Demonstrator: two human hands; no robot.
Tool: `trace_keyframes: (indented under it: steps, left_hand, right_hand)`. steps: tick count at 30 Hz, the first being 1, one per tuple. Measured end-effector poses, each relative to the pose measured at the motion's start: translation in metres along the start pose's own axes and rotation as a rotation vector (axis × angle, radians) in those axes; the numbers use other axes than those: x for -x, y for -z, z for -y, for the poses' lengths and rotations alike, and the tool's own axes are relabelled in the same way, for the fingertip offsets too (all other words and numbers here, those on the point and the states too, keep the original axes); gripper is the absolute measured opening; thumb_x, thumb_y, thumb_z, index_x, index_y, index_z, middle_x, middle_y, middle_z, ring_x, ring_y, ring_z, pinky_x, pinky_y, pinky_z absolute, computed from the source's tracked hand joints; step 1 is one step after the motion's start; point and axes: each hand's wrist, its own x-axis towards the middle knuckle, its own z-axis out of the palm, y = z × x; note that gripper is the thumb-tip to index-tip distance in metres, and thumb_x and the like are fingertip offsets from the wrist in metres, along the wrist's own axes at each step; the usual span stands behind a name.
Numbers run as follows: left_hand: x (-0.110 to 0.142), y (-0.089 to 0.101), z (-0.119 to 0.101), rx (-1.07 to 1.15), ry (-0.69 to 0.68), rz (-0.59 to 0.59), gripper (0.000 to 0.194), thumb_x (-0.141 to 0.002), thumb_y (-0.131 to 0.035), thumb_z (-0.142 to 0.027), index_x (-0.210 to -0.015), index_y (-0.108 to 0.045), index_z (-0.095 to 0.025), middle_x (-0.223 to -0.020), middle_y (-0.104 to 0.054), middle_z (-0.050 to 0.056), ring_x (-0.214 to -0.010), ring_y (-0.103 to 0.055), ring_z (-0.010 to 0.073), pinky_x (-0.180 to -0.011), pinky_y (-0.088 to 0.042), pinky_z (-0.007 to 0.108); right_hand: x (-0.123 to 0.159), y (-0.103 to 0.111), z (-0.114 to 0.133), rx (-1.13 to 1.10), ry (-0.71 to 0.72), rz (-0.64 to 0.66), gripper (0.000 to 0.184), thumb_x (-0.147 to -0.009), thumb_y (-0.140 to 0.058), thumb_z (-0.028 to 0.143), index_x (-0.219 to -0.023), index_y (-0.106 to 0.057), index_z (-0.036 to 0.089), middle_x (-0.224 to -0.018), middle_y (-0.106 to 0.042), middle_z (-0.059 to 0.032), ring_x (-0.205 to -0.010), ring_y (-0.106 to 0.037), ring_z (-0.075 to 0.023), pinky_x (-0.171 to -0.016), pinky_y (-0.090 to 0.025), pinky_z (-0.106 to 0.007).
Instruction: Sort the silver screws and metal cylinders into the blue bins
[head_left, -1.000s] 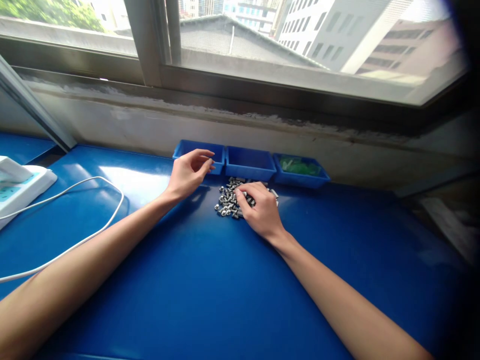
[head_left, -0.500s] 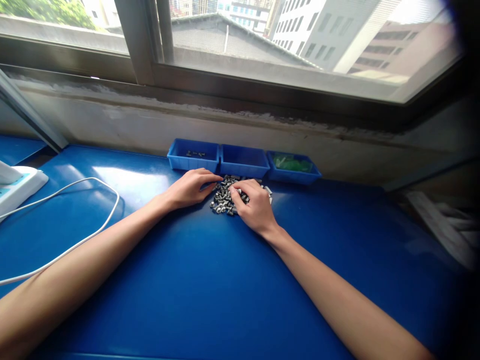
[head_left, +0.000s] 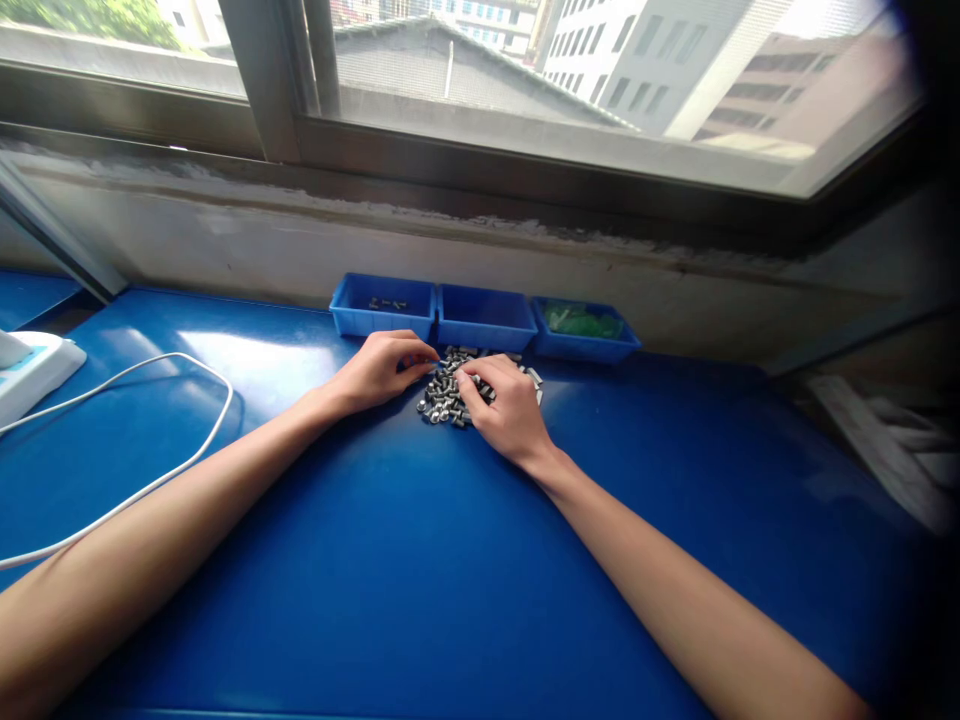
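A heap of small metal bolts (head_left: pixel 448 395) lies on the blue tabletop, mixed with pale cylindrical pieces (head_left: pixel 535 377) at its right side. My left hand (head_left: pixel 381 370) rests at the heap's left edge, its fingers bent and the thumb and fingertips drawn together. Whatever is in that pinch is too small to make out. Over the right part of the heap, my right hand (head_left: pixel 510 410) is closed with thumb and index finger pressed together. Its fingers hide some of the bolts, and I cannot tell what it holds.
Three blue bins stand in a row behind the heap: a left bin (head_left: pixel 382 322) with a few small screws, a middle bin (head_left: pixel 487 335), and a right bin (head_left: pixel 585 347) with green pieces. A white cable (head_left: pixel 214 430) and power strip (head_left: pixel 45 365) are at left.
My left fingers have curled in, bringing the thumb and fingertips closer together beside the heap. My right hand stays almost in place. The camera view has shifted slightly.
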Motion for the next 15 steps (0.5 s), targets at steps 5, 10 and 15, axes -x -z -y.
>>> trace_keyframes:
  steps: [5,10,15]
  left_hand:
    - [-0.006,0.003,-0.009,0.273,0.303,-0.087,0.039,-0.084,-0.074,-0.053,-0.081,-0.073,-0.014,-0.071,-0.070,0.004,-0.060,-0.059,0.0128,-0.056,-0.044,0.023]
    - [-0.012,0.008,-0.010,0.521,0.434,-0.360,0.045,-0.077,-0.080,-0.054,-0.096,-0.074,-0.014,-0.077,-0.075,0.006,-0.072,-0.070,0.0172,-0.069,-0.055,0.026]
    - [-0.014,0.011,-0.006,0.639,0.428,-0.488,0.057,-0.078,-0.081,-0.048,-0.123,-0.069,-0.015,-0.107,-0.078,0.011,-0.097,-0.075,0.0223,-0.088,-0.059,0.033]
  right_hand:
    - [0.000,-0.001,-0.001,-0.006,0.002,0.002,0.014,-0.096,-0.059,0.022,-0.086,-0.069,0.021,-0.091,-0.076,-0.0053,-0.089,-0.066,-0.0232,-0.087,-0.050,-0.039]
    - [0.001,-0.002,-0.002,-0.005,0.013,-0.015,0.015,-0.096,-0.059,0.022,-0.085,-0.069,0.020,-0.090,-0.076,-0.0054,-0.089,-0.066,-0.0230,-0.086,-0.050,-0.038]
    - [0.001,-0.001,-0.001,-0.004,0.017,-0.016,0.016,-0.096,-0.058,0.021,-0.084,-0.069,0.020,-0.089,-0.076,-0.0055,-0.088,-0.066,-0.0228,-0.086,-0.050,-0.038]
